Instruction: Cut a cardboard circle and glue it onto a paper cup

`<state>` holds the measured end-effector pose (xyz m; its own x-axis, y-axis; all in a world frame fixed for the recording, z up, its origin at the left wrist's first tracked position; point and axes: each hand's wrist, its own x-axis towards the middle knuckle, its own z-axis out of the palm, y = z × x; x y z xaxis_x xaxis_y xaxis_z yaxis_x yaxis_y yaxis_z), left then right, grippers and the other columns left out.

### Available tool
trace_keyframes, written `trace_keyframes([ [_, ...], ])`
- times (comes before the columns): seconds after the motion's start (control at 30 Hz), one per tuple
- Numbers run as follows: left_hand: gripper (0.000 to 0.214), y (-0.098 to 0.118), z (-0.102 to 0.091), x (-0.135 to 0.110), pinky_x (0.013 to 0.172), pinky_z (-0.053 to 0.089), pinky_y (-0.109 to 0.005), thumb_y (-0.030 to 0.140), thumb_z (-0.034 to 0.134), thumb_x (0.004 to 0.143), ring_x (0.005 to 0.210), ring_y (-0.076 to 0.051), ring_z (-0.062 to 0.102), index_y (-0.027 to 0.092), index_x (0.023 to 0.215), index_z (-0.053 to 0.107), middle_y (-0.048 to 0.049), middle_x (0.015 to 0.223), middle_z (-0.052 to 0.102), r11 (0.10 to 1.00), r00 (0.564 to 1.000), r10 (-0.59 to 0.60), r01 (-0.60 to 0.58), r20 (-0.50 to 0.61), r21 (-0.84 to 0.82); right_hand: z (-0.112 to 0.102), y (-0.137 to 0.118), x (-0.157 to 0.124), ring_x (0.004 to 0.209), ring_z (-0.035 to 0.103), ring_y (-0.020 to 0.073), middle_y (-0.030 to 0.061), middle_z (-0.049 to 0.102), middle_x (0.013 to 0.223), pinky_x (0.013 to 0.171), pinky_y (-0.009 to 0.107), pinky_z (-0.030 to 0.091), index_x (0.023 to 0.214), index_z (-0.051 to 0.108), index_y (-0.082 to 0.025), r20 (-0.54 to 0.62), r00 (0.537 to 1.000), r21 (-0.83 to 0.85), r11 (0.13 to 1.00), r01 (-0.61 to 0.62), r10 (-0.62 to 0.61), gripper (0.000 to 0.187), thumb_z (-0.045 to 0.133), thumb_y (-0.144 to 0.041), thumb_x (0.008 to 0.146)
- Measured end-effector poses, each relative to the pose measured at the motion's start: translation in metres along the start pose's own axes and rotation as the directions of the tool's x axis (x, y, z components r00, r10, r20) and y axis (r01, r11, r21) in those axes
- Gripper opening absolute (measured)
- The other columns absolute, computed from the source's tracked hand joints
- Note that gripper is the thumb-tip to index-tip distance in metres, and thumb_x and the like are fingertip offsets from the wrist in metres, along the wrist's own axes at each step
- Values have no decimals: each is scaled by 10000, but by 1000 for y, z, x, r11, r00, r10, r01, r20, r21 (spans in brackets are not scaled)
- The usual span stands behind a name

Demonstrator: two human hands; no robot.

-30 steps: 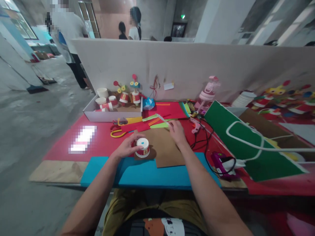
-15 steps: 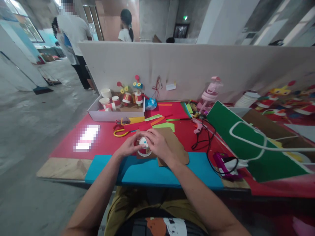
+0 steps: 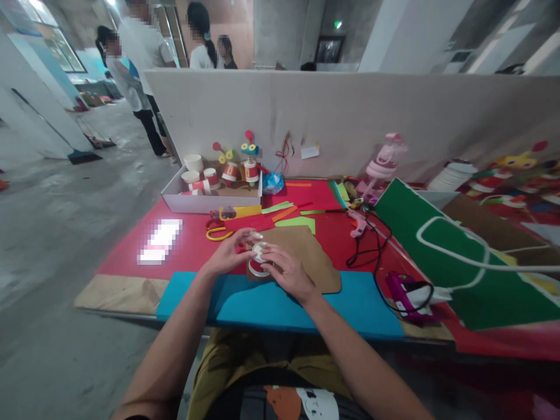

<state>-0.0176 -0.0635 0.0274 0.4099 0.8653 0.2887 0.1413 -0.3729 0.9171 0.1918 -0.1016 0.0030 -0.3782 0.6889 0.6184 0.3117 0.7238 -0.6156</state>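
An upturned paper cup, red with a white base and rim, stands on brown cardboard. From the right, my right hand grips the cup, its fingers over the base and its thumb lower on the side. My left hand is at the cup's left, thumb near the base and fingers spread apart behind it. Whether its thumb touches the cup I cannot tell. Beyond the left hand lie yellow-handled scissors, with coloured paper strips farther back.
A white box holds paper cups and two cup figures. A pink glue gun, black cable and purple object lie to the right. A green board leans there. A partition stands behind; people are beyond it.
My left hand has loosened from around the cup, its fingers now spread apart. My right hand has shifted slightly rightward and down on the cup. The camera view has moved a little.
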Motion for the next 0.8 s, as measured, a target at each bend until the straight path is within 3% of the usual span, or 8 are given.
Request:
trace_keyframes([
  [0.07,445,4,-7,-3,911,511,-355,384,734,762,1024,-232,668,180,1134,597,-92,1075,695,999,976,21,-28,-219,-27,1,1,-2,1223,562,212,62,657,1200,1068,429,459,1127,666,-270,-17,1000,18,1000,-15,15,221,541,-258,945],
  [0.13,321,9,-13,-6,790,542,-311,423,669,814,816,-185,691,167,1007,645,-53,877,707,999,907,3,-19,-422,-34,3,2,-3,1211,572,207,60,662,1184,1057,422,472,1110,670,-275,-45,999,22,1000,-20,21,215,527,-249,952],
  [0.23,309,13,-18,-12,568,487,-230,443,617,853,555,-106,574,156,940,691,-19,717,675,999,840,-29,49,-542,23,4,0,-4,1215,568,206,62,654,1200,1052,425,475,1095,671,-271,-47,999,25,1000,-12,13,207,523,-240,953],
  [0.33,340,11,-15,-12,475,419,-213,470,615,846,474,-85,494,153,941,697,9,619,611,996,851,-70,92,-521,18,3,-2,-4,1220,564,215,72,655,1192,1047,437,474,1081,675,-262,-40,999,27,1000,-7,8,205,518,-233,952],
  [0.5,384,-1,-1,-8,423,353,-222,534,599,820,415,-89,459,155,817,660,31,537,544,973,899,-213,229,-383,-2,2,-4,-4,1224,564,228,70,655,1200,1045,451,471,1073,678,-271,-41,999,36,999,-20,21,203,526,-229,945],
  [0.63,358,-6,5,-14,444,334,-220,514,593,822,412,-89,433,180,694,570,49,485,506,964,893,-225,263,-390,47,3,-4,-4,1227,561,227,75,651,1205,1048,440,472,1073,676,-261,-38,999,36,999,-14,16,198,532,-219,944],
  [0.8,334,-4,5,-26,395,304,-197,499,567,841,376,-82,419,199,726,476,60,485,509,960,875,-269,276,-402,-43,3,-1,-4,1225,562,222,71,652,1200,1048,441,476,1078,669,-259,-45,999,14,1000,1,0,194,526,-228,951],
])
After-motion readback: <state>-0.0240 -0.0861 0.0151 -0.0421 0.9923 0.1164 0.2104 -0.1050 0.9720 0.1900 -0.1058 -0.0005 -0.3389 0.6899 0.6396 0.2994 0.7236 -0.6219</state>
